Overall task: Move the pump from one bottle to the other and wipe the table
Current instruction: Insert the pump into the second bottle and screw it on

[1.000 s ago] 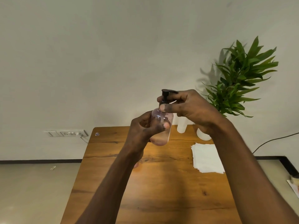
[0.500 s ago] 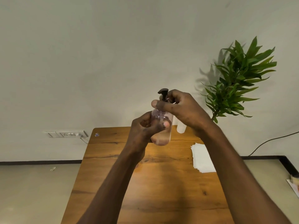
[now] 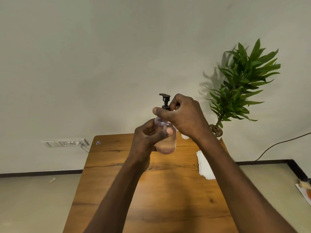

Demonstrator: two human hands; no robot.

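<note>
I hold a clear bottle (image 3: 167, 143) with pinkish liquid at its bottom up above the wooden table (image 3: 151, 199). My left hand (image 3: 148, 137) grips the bottle's body. My right hand (image 3: 183, 115) is closed around the collar of the black pump (image 3: 165, 100), which sits on the bottle's neck with its nozzle pointing left. A second, white bottle (image 3: 185, 136) stands at the table's far edge, almost fully hidden behind my right wrist. A stack of white tissues (image 3: 204, 165) lies on the table's right side, partly covered by my right forearm.
A potted green plant (image 3: 240, 84) stands at the table's far right corner against the wall. A wall socket strip (image 3: 67, 143) is at the left, and a black cable (image 3: 277, 145) runs along the wall at the right. The floor surrounds the table on both sides.
My right hand has turned on the pump's collar, and the nozzle has swung from pointing right to pointing left. My right forearm now covers more of the tissues and the white bottle.
</note>
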